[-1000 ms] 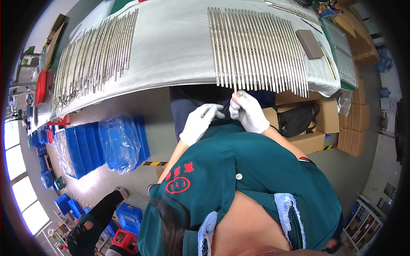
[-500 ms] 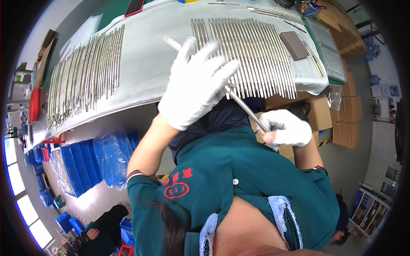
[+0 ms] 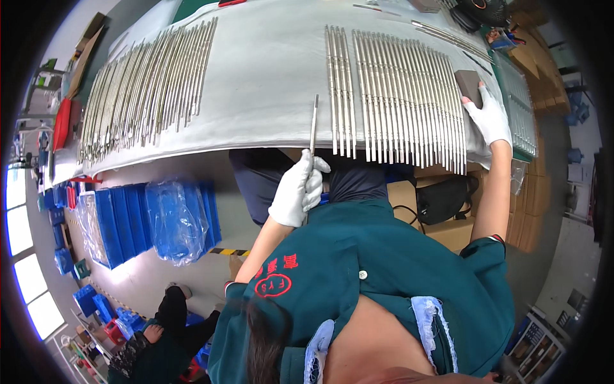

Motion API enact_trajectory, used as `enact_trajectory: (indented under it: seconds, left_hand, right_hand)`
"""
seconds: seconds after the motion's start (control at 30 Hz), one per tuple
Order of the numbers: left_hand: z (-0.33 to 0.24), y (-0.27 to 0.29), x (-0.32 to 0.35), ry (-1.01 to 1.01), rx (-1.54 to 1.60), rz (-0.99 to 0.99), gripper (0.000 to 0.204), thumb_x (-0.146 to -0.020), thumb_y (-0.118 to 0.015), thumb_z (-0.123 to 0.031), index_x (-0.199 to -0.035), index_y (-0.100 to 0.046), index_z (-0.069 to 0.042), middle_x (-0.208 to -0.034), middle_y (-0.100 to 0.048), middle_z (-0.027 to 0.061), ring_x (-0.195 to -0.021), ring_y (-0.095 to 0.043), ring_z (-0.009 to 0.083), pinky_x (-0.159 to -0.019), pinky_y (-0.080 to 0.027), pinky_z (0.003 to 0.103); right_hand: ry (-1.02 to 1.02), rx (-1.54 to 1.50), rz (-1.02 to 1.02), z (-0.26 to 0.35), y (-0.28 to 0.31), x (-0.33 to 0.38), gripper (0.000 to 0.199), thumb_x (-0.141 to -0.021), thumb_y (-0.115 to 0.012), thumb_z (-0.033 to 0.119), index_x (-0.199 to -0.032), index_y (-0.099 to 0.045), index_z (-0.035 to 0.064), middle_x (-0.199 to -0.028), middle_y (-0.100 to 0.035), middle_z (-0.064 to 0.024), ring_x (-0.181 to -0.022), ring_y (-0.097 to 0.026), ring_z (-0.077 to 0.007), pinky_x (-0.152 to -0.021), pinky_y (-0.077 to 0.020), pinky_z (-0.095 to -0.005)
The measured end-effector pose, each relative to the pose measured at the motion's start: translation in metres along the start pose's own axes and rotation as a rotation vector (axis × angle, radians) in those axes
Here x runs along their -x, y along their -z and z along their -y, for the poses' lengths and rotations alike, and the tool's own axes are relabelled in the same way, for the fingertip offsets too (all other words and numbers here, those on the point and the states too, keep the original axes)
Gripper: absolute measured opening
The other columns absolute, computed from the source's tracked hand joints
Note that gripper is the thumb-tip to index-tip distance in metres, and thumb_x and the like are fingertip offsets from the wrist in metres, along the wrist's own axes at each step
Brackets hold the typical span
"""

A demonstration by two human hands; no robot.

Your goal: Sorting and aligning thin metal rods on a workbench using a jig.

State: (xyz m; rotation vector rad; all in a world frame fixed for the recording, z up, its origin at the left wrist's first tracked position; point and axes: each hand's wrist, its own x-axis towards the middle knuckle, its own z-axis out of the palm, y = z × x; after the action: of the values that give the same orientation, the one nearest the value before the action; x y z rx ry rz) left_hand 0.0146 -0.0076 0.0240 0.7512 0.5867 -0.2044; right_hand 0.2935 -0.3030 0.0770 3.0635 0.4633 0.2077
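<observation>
In my gloved left hand (image 3: pixel 298 192) is a slim silver metal rod (image 3: pixel 314 125), held near its lower end and pointing up past the table's near edge. My gloved right hand (image 3: pixel 489 117) reaches to the right side of the table. Its thumb and fingers close around the near end of a grey-brown rectangular block (image 3: pixel 469 82), which still lies on the cloth. Left of that hand lies a row of similar silver rods (image 3: pixel 409 96), side by side, with a small group of rods (image 3: pixel 340 96) set slightly apart from it.
Another row of rods (image 3: pixel 150 89) fills the table's left part. A white cloth (image 3: pixel 268 70) covers the tabletop. Longer thin rods (image 3: pixel 448 38) lie at the far right. Blue crates (image 3: pixel 128 224) stand on the floor at left; a person (image 3: pixel 153 333) is beyond them. A black bag (image 3: pixel 446 200) lies below the table.
My right hand has let go of the rod and moved up and right to the block. The left hand, open before, now holds the rod lower down. The view has shifted slightly.
</observation>
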Motion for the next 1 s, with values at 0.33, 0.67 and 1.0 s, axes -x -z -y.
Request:
enact_trajectory:
  seconds: [0.33, 0.67, 1.0]
  left_hand:
    - [0.011, 0.008, -0.010, 0.050, 0.227, 0.142, 0.034, -0.096, -0.044, -0.039, -0.089, -0.051, -0.006, -0.058, -0.033, -0.0048, -0.041, -0.026, 0.0029, -0.036, -0.022, 0.019]
    - [0.019, 0.012, -0.014, 0.039, 0.364, 0.292, 0.040, -0.095, -0.045, -0.041, -0.108, -0.052, -0.003, -0.056, -0.030, -0.0061, -0.041, -0.026, 0.0023, -0.036, -0.021, 0.018]
    - [0.011, 0.001, -0.010, 0.100, 0.295, 0.169, 0.023, -0.094, -0.050, -0.033, -0.106, -0.052, -0.014, -0.057, -0.030, -0.0066, -0.041, -0.026, 0.0019, -0.036, -0.020, 0.018]
  right_hand:
    - [0.360, -0.734, -0.080, 0.098, 0.040, 0.034, 0.059, -0.076, -0.068, 0.030, -0.129, -0.049, 0.0117, -0.128, -0.050, -0.0175, -0.116, -0.048, -0.0332, -0.099, -0.0378, -0.0375]
    - [0.507, -0.368, 0.079, 0.116, 0.033, 0.052, 0.057, -0.073, -0.069, 0.024, -0.127, -0.052, 0.0179, -0.127, -0.047, -0.0194, -0.110, -0.050, -0.0360, -0.096, -0.0386, -0.0408]
    - [0.895, -0.279, -0.152, 0.227, 0.035, 0.051, 0.046, -0.071, -0.069, 0.017, -0.115, -0.061, 0.0279, -0.118, -0.052, -0.0178, -0.109, -0.050, -0.0307, -0.097, -0.0323, -0.0472]
